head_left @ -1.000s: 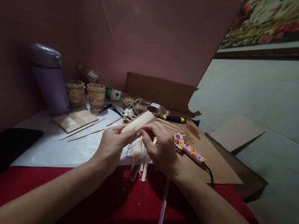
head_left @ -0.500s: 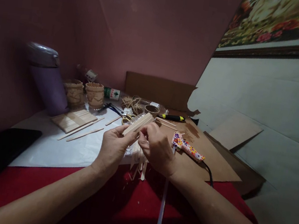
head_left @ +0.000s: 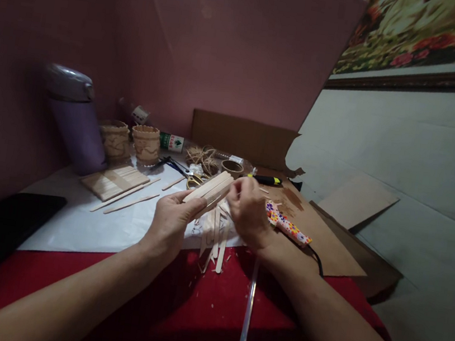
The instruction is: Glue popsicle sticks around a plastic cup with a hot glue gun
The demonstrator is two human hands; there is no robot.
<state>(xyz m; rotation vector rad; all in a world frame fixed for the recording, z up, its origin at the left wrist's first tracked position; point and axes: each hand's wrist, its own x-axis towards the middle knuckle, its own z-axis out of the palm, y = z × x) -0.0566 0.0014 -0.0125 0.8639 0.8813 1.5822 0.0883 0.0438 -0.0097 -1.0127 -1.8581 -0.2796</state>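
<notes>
My left hand (head_left: 171, 222) grips a piece with pale wooden craft sticks (head_left: 210, 187) laid side by side along it; its lower side looks clear and shiny. By the right end of that piece, my right hand (head_left: 249, 213) is closed with its fingertips pinched; what they hold, if anything, I cannot make out. Loose sticks and splinters (head_left: 221, 249) lie beneath the hands, over the table's front edge. To the right of my right hand lies a flower-patterned hot glue gun (head_left: 289, 227), with a long clear glue stick (head_left: 247, 314) reaching down from it.
Scissors (head_left: 194, 183), twine (head_left: 201, 158), a tape roll (head_left: 232, 166) and a utility knife (head_left: 266, 180) lie behind the hands. At left stand a purple bottle (head_left: 78, 132) and two stick-covered cups (head_left: 145, 145), near a bundle of sticks (head_left: 113, 181). Cardboard (head_left: 321, 251) covers the right side.
My right hand has moved slightly up and right, away from the underside of the stick-covered piece. My left hand keeps its grip, and the piece is turned a little.
</notes>
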